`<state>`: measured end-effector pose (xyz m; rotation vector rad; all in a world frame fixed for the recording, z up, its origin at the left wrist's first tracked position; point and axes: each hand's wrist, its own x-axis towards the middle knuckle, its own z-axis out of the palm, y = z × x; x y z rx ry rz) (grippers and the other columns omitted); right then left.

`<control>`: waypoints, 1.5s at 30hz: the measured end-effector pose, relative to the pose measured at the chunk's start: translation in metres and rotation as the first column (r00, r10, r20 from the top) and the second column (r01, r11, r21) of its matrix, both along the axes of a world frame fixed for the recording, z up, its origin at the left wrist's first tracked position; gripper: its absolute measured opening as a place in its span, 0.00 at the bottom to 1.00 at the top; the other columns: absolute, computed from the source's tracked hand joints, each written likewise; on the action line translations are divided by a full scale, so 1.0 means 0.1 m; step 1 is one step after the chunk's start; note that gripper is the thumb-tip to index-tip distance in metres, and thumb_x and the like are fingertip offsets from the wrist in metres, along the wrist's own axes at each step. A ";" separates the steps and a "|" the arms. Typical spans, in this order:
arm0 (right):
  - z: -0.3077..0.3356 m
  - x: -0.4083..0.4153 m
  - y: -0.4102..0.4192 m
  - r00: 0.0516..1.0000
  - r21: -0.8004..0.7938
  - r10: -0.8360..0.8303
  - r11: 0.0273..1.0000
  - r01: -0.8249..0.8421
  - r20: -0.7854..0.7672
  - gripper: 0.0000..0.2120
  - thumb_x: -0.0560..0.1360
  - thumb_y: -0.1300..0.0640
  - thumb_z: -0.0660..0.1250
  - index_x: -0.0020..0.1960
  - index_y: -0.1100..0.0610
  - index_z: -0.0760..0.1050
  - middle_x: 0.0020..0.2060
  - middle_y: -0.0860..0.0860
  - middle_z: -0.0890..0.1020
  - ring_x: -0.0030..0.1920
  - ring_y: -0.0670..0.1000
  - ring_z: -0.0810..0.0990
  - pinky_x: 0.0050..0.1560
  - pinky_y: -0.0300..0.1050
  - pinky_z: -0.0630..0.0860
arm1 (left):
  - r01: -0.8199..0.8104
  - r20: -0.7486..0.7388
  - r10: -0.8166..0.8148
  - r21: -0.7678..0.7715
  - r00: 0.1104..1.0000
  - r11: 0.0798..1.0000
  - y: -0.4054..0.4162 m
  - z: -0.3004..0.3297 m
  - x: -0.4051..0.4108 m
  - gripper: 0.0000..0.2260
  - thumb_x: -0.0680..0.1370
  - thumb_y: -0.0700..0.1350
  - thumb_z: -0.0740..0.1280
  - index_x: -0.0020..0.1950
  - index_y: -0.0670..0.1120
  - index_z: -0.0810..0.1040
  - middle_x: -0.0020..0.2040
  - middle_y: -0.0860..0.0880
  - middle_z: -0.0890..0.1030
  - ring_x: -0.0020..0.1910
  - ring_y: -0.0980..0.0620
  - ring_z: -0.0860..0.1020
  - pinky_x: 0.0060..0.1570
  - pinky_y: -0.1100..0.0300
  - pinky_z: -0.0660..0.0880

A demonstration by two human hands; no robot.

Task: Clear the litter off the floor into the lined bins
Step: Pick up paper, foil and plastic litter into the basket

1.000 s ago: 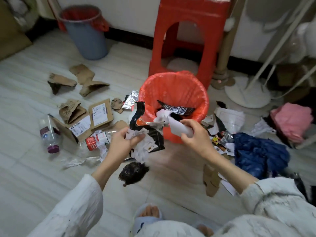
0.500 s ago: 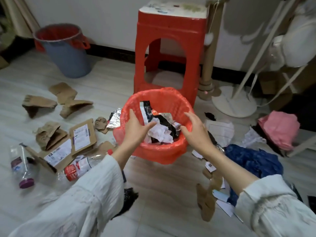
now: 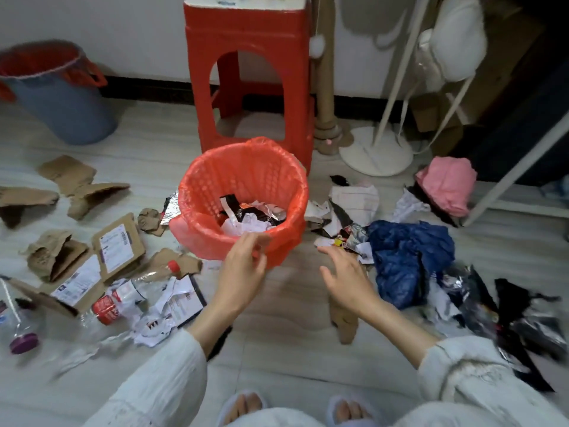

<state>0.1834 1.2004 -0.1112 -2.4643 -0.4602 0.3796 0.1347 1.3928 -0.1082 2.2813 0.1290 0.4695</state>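
- A grey bin (image 3: 61,112) with a red liner stands at the far left by the wall; torn cardboard pieces (image 3: 83,192) and labelled boxes (image 3: 118,245) lie on the floor (image 3: 286,349) before it
- A crushed plastic bottle (image 3: 123,298) lies among crumpled papers (image 3: 172,306)
- The left hand (image 3: 243,269), fingers loosely curled, seems to touch the near rim of the red-lined basket (image 3: 246,186), which holds wrappers and paper; blur hides any pinch
- The right hand (image 3: 345,278) hovers, fingers spread, holding nothing, beside scraps and a dark blue bag (image 3: 406,260)
- A pink cloth (image 3: 446,186) lies far right
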 end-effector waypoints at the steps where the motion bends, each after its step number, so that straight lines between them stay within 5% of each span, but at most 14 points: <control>1: 0.00 -0.02 -0.18 1.000 -0.028 -0.025 0.999 0.024 -0.011 0.20 0.78 0.59 0.58 0.70 0.54 0.65 0.68 0.50 0.69 0.69 0.51 0.65 0.69 0.44 0.61 | 0.055 -0.021 -0.055 0.002 0.998 0.998 -0.13 -0.03 0.02 0.11 0.72 0.32 0.62 0.51 0.43 0.79 0.48 0.48 0.81 0.45 0.53 0.76 0.45 0.63 0.71; 4: -0.04 0.00 -0.63 0.993 -0.136 -0.116 0.984 0.114 -0.011 0.21 0.79 0.57 0.58 0.71 0.54 0.62 0.68 0.51 0.68 0.69 0.52 0.65 0.67 0.46 0.62 | 0.216 -0.149 -0.214 0.003 0.966 0.976 -0.44 -0.12 0.11 0.16 0.70 0.29 0.62 0.53 0.42 0.78 0.49 0.46 0.80 0.47 0.50 0.77 0.45 0.66 0.70; 9: -0.37 0.25 -1.28 0.946 -0.357 -0.324 0.884 0.302 -0.001 0.26 0.78 0.49 0.60 0.73 0.56 0.57 0.71 0.54 0.64 0.71 0.56 0.61 0.68 0.52 0.65 | 0.353 -0.314 -0.337 -0.006 0.888 0.936 -0.96 -0.30 0.40 0.13 0.74 0.33 0.62 0.55 0.45 0.78 0.52 0.48 0.78 0.50 0.50 0.78 0.51 0.56 0.74; 16: -1.13 0.81 -1.53 0.916 -0.525 -0.394 0.796 0.300 -0.074 0.48 0.71 0.33 0.62 0.76 0.53 0.37 0.76 0.56 0.39 0.75 0.62 0.39 0.71 0.63 0.55 | 0.389 -0.480 -0.346 -0.009 0.806 0.921 -1.24 -0.89 0.63 0.12 0.76 0.36 0.62 0.57 0.47 0.77 0.53 0.50 0.78 0.51 0.52 0.78 0.52 0.58 0.75; 19: -1.41 0.92 -1.53 0.936 -0.584 -0.350 0.766 0.269 -0.028 0.49 0.72 0.41 0.66 0.75 0.54 0.34 0.76 0.57 0.39 0.75 0.63 0.44 0.69 0.63 0.61 | 0.394 -0.512 -0.354 -0.032 0.783 0.918 -1.25 -1.06 0.65 0.12 0.76 0.37 0.63 0.57 0.47 0.77 0.54 0.51 0.77 0.52 0.54 0.77 0.54 0.59 0.75; 22: -1.59 0.88 -1.57 0.954 -0.597 -0.292 0.755 0.272 0.067 0.43 0.75 0.58 0.66 0.76 0.57 0.37 0.74 0.60 0.52 0.70 0.63 0.58 0.64 0.54 0.69 | 0.373 -0.500 -0.335 -0.027 0.798 0.927 -1.20 -1.11 0.69 0.12 0.76 0.37 0.63 0.57 0.48 0.77 0.52 0.54 0.74 0.51 0.56 0.75 0.50 0.66 0.72; 28: -1.17 0.75 -1.64 0.908 -0.315 -0.316 0.862 0.396 0.276 0.28 0.72 0.73 0.62 0.70 0.65 0.63 0.59 0.63 0.71 0.60 0.63 0.70 0.52 0.53 0.74 | 0.371 -0.479 -0.319 0.014 0.818 0.929 -1.18 -0.82 0.75 0.15 0.76 0.40 0.65 0.62 0.49 0.73 0.58 0.52 0.71 0.59 0.53 0.73 0.56 0.61 0.72; 31: -0.66 0.64 -1.69 0.838 -0.106 -0.286 0.922 0.373 0.465 0.24 0.64 0.77 0.67 0.59 0.67 0.75 0.48 0.62 0.76 0.49 0.63 0.78 0.39 0.52 0.78 | 0.398 -0.388 -0.366 0.003 0.846 0.917 -1.32 -0.32 0.79 0.28 0.74 0.47 0.69 0.72 0.53 0.61 0.70 0.52 0.61 0.69 0.56 0.62 0.68 0.59 0.62; 35: 0.19 0.48 -1.64 0.739 -0.061 -0.071 0.987 0.151 0.670 0.17 0.65 0.74 0.63 0.51 0.65 0.79 0.41 0.58 0.77 0.41 0.58 0.79 0.33 0.47 0.79 | 0.418 -0.254 -0.367 0.188 0.895 0.889 -1.47 0.50 0.89 0.46 0.66 0.62 0.72 0.76 0.57 0.47 0.77 0.49 0.42 0.76 0.50 0.44 0.74 0.50 0.48; 38: 0.84 0.28 -1.55 0.647 -0.128 0.130 0.990 -0.051 0.751 0.14 0.70 0.65 0.56 0.47 0.62 0.80 0.40 0.56 0.77 0.40 0.54 0.77 0.35 0.46 0.77 | 0.465 -0.313 -0.364 0.365 0.877 0.806 -1.53 1.09 0.89 0.54 0.61 0.69 0.70 0.74 0.61 0.37 0.76 0.48 0.34 0.75 0.47 0.35 0.73 0.46 0.42; 40: 1.23 0.17 -1.43 0.665 0.017 0.063 0.993 -0.113 0.744 0.14 0.69 0.65 0.55 0.44 0.62 0.79 0.41 0.55 0.77 0.42 0.52 0.76 0.40 0.42 0.74 | 0.504 -0.403 -0.410 0.158 0.818 0.849 -1.51 1.38 0.85 0.60 0.56 0.68 0.74 0.74 0.60 0.35 0.77 0.47 0.38 0.76 0.49 0.40 0.74 0.50 0.46; 42: 1.56 0.10 -1.32 0.723 0.263 -0.102 0.958 -0.114 0.683 0.13 0.66 0.68 0.57 0.43 0.62 0.79 0.42 0.53 0.75 0.44 0.48 0.74 0.46 0.37 0.72 | 0.448 -0.378 -0.486 -0.189 0.788 0.874 -1.48 1.59 0.76 0.64 0.54 0.65 0.77 0.75 0.55 0.36 0.77 0.48 0.52 0.74 0.56 0.54 0.72 0.59 0.54; 45: 2.05 -0.01 -1.15 0.772 0.486 -0.245 0.869 -0.093 0.587 0.14 0.62 0.71 0.59 0.41 0.59 0.79 0.42 0.48 0.74 0.45 0.43 0.73 0.50 0.32 0.69 | 0.365 -0.299 -0.504 -0.414 0.810 0.834 -1.45 1.88 0.63 0.51 0.64 0.51 0.78 0.76 0.47 0.47 0.66 0.54 0.70 0.61 0.60 0.69 0.58 0.69 0.64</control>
